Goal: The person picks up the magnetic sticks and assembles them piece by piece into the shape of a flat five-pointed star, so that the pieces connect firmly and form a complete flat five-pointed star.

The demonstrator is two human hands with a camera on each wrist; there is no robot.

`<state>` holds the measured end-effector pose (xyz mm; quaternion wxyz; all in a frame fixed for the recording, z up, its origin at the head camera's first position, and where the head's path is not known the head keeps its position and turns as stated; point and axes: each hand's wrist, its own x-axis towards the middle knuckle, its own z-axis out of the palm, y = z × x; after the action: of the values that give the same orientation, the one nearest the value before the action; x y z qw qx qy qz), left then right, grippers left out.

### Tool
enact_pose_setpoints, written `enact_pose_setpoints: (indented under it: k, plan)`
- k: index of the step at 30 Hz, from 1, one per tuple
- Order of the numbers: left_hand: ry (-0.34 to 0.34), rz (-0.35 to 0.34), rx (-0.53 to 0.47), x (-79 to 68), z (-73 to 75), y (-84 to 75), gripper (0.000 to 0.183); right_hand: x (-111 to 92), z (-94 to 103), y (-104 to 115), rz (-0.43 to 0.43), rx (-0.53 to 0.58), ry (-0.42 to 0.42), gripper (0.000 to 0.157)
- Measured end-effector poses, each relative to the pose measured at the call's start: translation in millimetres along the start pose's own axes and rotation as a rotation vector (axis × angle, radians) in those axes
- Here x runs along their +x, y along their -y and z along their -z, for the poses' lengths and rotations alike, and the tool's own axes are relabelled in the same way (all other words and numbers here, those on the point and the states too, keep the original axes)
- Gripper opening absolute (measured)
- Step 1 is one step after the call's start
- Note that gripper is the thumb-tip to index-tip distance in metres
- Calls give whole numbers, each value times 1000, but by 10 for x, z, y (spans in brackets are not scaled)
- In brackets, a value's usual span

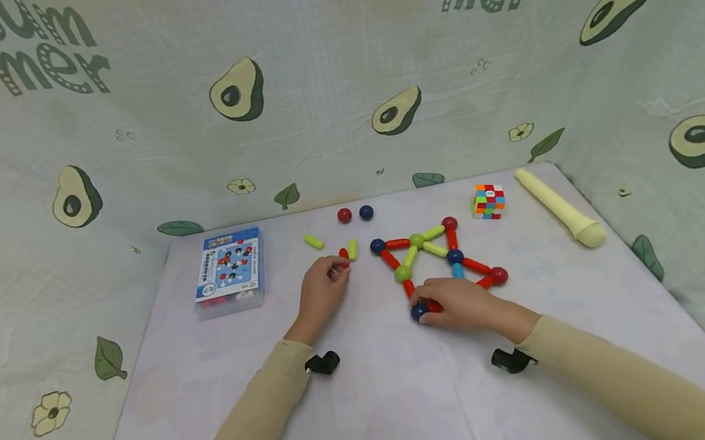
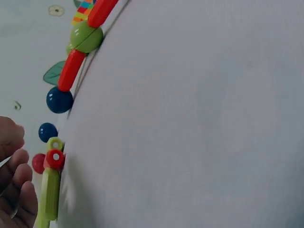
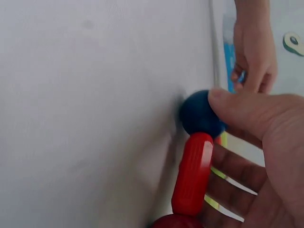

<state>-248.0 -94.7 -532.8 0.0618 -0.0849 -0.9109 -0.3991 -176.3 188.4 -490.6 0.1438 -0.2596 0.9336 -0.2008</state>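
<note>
My right hand (image 1: 458, 302) holds a dark blue ball (image 3: 199, 114) at the near corner of a flat ball-and-rod frame, with the thumb on it and the other fingers behind. From that ball a red rod (image 3: 192, 173) runs to a red ball (image 3: 175, 222) in the right wrist view. The frame's other parts include a green ball (image 1: 403, 273) and a light blue rod (image 1: 458, 270); my right hand covers some of it. My left hand (image 1: 323, 288) has loosely bent fingers beside a loose red rod (image 2: 55, 159) and yellow-green rod (image 2: 51, 194), a small gap apart in the left wrist view.
A clear plastic box with a blue-and-white cover (image 1: 229, 268) lies on the left. Behind my left hand are another yellow-green rod (image 1: 313, 242), a loose red ball (image 1: 344, 215) and a blue ball (image 1: 366, 212). A puzzle cube (image 1: 489, 202) and a pale yellow tube (image 1: 558, 206) lie back right.
</note>
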Motion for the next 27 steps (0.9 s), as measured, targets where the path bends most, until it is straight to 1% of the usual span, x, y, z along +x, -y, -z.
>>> enact_pose_setpoints:
  k: [2, 5, 8, 11, 15, 18, 22, 27]
  plan:
    - [-45, -2, 37, 33, 33, 55, 20, 45, -33, 49, -7, -25, -36, 30]
    - [-74, 21, 131, 80, 75, 141, 30, 105, -87, 119, -20, -42, -77, 30]
    - [-54, 43, 220, 110, 107, 222, 39, 158, -137, 171, -36, -33, -106, 31]
    - [-14, 51, 261, 114, 129, 279, 39, 194, -172, 193, -62, -17, -127, 34]
    - [15, 52, 270, 105, 144, 323, 28, 213, -183, 184, -83, -1, -133, 36]
    - [17, 53, 258, 97, 156, 328, 25, 214, -172, 181, -83, 5, -124, 37]
    - [29, 71, 255, 80, 178, 323, 23, 211, -158, 191, -82, 7, -114, 36]
    - [42, 95, 226, 56, 218, 321, 24, 211, -141, 195, -82, 3, -110, 36]
